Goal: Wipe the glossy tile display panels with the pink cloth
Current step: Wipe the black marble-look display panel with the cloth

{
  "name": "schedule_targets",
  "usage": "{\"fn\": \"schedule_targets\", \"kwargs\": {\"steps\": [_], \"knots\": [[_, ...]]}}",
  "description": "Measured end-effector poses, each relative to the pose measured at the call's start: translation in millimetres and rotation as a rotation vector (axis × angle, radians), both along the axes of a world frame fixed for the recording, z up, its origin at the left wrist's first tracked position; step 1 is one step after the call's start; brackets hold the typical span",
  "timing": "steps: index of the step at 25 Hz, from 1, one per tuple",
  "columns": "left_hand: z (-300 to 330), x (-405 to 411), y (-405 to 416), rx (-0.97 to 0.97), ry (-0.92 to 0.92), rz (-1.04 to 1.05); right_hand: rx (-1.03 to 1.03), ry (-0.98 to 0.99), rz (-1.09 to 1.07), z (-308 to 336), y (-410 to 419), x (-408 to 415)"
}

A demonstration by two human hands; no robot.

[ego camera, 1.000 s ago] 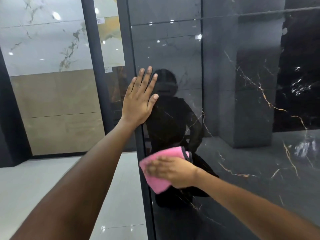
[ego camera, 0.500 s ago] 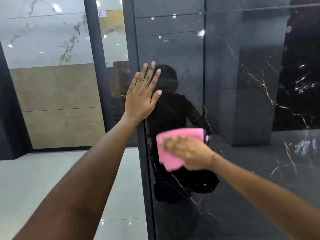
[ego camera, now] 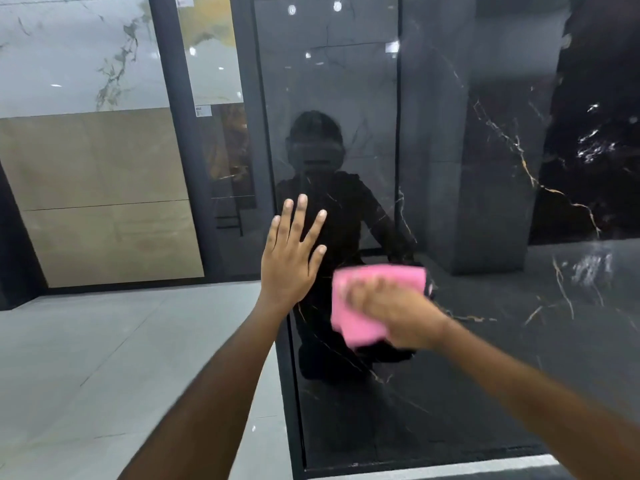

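With our right hand [ego camera: 391,315] curled over the pink cloth [ego camera: 367,299] against the black marble panel [ego camera: 450,393] low near its left edge, and our left hand [ego camera: 291,261] spread flat beside it, we should press evenly in overlapping strokes upward.

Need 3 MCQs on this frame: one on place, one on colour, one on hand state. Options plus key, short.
1. Where is the cloth?
A. on the floor
B. against the black panel, right of the left hand
C. on the beige panel

2. What colour is the cloth?
A. blue
B. white
C. pink

3. How is the left hand?
A. flat, fingers spread on the panel's edge
B. fist around a bottle
C. hanging at the side

Key: 1 B, the right hand presses it on the dark veined panel; 2 C, it is plainly pink; 3 A, the fingers are straight and spread, holding nothing.
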State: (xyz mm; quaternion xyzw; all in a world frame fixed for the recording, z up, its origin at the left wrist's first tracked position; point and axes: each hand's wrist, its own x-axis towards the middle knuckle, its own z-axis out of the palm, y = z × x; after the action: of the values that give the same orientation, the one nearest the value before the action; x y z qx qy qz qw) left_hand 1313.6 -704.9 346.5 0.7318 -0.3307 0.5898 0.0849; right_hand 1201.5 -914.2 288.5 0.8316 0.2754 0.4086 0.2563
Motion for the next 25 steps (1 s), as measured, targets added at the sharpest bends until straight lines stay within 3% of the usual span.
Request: {"fn": "schedule_targets", "kwargs": {"steps": [2, 3, 4, 7, 9, 11, 13, 15, 16, 17, 20, 21, 23, 25], "knots": [[-8, 6, 0, -0.015, 0.000, 0.017, -0.337, 0.208, -0.032, -32, -15, -18], [-6, 6, 0, -0.025, -0.005, 0.026, -0.340, 0.184, 0.002, -18, -28, -18], [-5, 5, -1, -0.027, -0.019, 0.033, -0.193, 0.063, 0.034, 8, -37, -17], [-9, 6, -1, -0.025, -0.029, 0.022, 0.559, -0.337, 0.036, 104, -55, -13], [-10, 7, 0, -0.020, -0.026, 0.019, 0.840, -0.472, 0.047, 98, -45, -3], [-8, 6, -1, -0.019, -0.025, 0.029, 0.692, -0.343, -0.020, 21, -28, 3], [-8, 5, -1, -0.021, -0.022, 0.030, 0.198, -0.039, -0.082, -62, -12, -11], [-10, 5, 0, -0.025, -0.027, 0.026, -0.147, 0.123, -0.080, -70, -25, -21], [-10, 6, 0, -0.025, -0.028, 0.025, -0.155, 0.047, -0.032, -49, -32, -19], [-10, 5, 0, -0.025, -0.026, 0.027, -0.011, -0.019, -0.021, -18, -37, -16], [-12, 5, 0, -0.035, -0.014, 0.032, 0.664, -0.365, 0.026, 57, -31, -4], [-13, 5, -1, -0.038, -0.015, 0.035, 0.754, -0.416, 0.037, 53, -23, 2], [-11, 6, 0, -0.033, -0.028, 0.042, 0.556, -0.302, 0.005, -8, -6, 11], [-9, 6, 2, 0.003, -0.049, 0.054, 0.043, 0.011, -0.048, -87, 5, 1]]}}
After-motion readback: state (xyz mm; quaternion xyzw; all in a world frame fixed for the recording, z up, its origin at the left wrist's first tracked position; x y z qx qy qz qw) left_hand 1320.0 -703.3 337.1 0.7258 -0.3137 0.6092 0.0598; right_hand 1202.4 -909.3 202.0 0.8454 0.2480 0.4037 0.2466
